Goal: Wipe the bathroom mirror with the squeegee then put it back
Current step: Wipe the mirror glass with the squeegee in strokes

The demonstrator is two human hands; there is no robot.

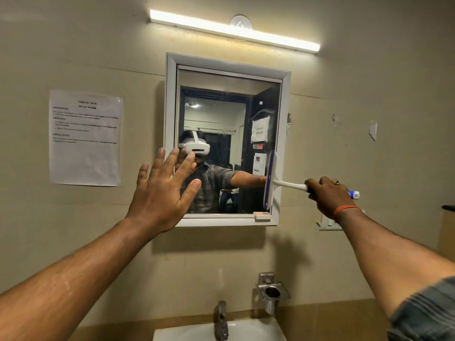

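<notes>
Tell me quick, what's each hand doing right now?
Left hand: open, fingers spread, holding nothing, raised at the mirror's left edge.
Right hand: closed around the squeegee handle, blade upright at the mirror's right edge.

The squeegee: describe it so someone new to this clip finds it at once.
Start at the white-framed mirror above the sink. At the glass's right edge, the right hand holds the squeegee: an upright white head on a white handle with a blue grip. The open left hand holds nothing.
</notes>
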